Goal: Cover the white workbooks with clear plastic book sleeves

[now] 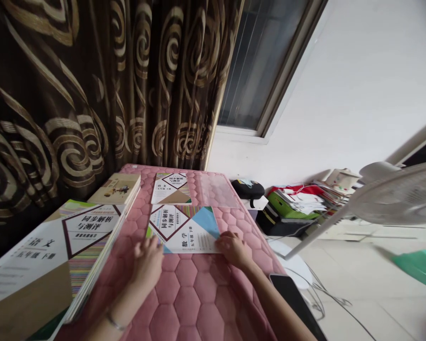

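Observation:
A math workbook (pixel 184 232) with a white, blue and striped cover lies on the pink quilted cover in front of me. My left hand (pixel 149 260), a thin bracelet on its wrist, has its bent fingers at the workbook's near left corner. Over the near right corner curl the fingers of my right hand (pixel 233 247), closed on the edge. Just beyond it lies a Chinese-language workbook (pixel 170 192) with a white and brown cover. Beside that, on the right, is a clear plastic sheet or sleeve (pixel 218 189).
Book stacks stand at left, topped by a large workbook (pixel 31 265) and a tan booklet (pixel 115 188). A dark phone or tablet (pixel 294 303) lies at the right edge. Beyond are a white fan (pixel 401 194), a black case (pixel 247 188), cables, papers and a curtain (pixel 170 85).

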The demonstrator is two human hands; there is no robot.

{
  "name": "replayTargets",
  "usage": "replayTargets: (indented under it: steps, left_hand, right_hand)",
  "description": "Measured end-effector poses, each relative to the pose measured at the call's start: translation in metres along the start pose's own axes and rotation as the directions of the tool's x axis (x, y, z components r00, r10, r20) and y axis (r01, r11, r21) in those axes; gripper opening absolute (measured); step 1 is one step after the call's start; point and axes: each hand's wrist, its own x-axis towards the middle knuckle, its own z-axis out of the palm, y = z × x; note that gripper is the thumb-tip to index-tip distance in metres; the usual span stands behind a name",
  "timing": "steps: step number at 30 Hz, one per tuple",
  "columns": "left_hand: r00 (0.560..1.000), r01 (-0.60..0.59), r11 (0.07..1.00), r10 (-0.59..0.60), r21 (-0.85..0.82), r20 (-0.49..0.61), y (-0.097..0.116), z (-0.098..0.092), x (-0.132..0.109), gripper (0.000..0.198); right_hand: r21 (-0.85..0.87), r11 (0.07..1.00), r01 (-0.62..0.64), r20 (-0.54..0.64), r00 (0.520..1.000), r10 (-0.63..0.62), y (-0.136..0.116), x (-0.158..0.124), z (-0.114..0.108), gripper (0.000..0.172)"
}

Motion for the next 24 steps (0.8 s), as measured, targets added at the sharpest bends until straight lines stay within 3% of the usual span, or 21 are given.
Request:
replayTargets:
  steps: [3, 5, 9, 13, 16, 20, 24]
  left_hand:
    - [0.981, -0.192, 0.981, 0.191, -0.012, -0.019, 0.048, 0.014, 0.013, 0.033]
    - [0.968, -0.251, 0.968, 0.251, -0.025, -0.024, 0.072, 0.023, 0.024, 0.031]
    - [0.957, -0.291, 0.954, 0.291, -0.07, -0.018, 0.088, 0.032, 0.036, 0.028]
    - [0.961, -0.275, 0.954, 0.277, -0.117, 0.006, 0.071, 0.032, 0.021, 0.029]
    - [0.978, -0.206, 0.968, 0.208, -0.145, 0.002, 0.05, 0.031, -0.004, 0.031]
    - [0.994, -0.105, 0.983, 0.107, -0.15, 0.002, 0.018, 0.023, -0.034, 0.037]
    - [0.997, -0.073, 0.978, 0.075, -0.194, -0.001, -0.013, 0.01, -0.041, 0.038]
  right_hand:
    - [-0.041, 0.991, 0.128, 0.023, 0.992, -0.127, -0.033, 0.032, 0.015, 0.027]
    - [-0.058, 0.974, 0.219, 0.054, 0.975, -0.216, -0.053, 0.058, 0.028, 0.029]
    - [-0.077, 0.958, 0.278, 0.077, 0.959, -0.272, -0.077, 0.105, 0.043, 0.035]
    - [-0.092, 0.964, 0.251, 0.092, 0.966, -0.242, -0.081, 0.13, 0.042, 0.04]
    - [-0.104, 0.972, 0.213, 0.111, 0.973, -0.201, -0.078, 0.128, 0.039, 0.037]
    - [-0.108, 0.989, 0.101, 0.12, 0.989, -0.088, -0.068, 0.102, 0.033, 0.028]
    - [-0.067, 0.997, -0.039, 0.149, 0.988, 0.049, -0.05, 0.06, 0.025, 0.016]
